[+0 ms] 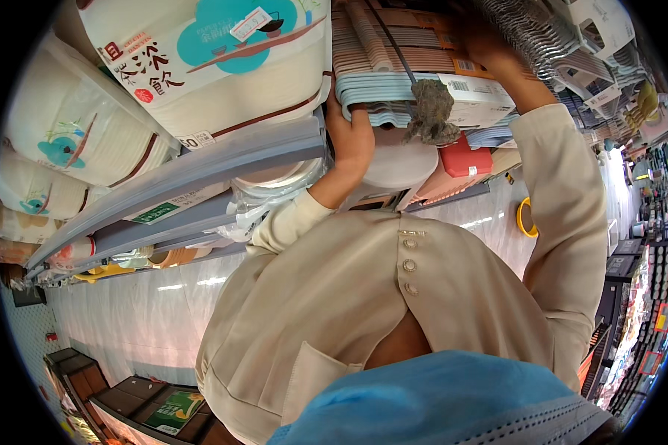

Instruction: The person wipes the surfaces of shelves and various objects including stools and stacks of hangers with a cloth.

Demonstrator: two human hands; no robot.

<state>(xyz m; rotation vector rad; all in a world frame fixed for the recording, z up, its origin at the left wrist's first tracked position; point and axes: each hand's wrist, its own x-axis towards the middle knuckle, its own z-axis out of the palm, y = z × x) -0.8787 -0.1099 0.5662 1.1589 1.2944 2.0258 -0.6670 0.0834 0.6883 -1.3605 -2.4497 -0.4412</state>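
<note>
Stacked light-blue plastic clothes hangers (367, 89) lie in front of me, with pinkish hangers (395, 33) packed behind them. My left hand (352, 136) is at the left end of the blue stack, its fingers partly hidden behind the plastic; whether it grips is unclear. My right hand (481, 39) reaches over the top right of the stack, dark and blurred, so its fingers cannot be made out. A white cardboard sleeve with a barcode (476, 100) wraps the blue hangers. A grey, fluffy clump (431, 114) hangs in front of them beside a thin dark rod (392, 41).
Wrapped packs of white disposable containers (256, 89) fill the shelf at left, above its grey edge (245, 150). Metal hanger hooks (523, 39) crowd the upper right. Below are a red plastic item (466, 158) and a yellow-rimmed round object (526, 217) near the floor.
</note>
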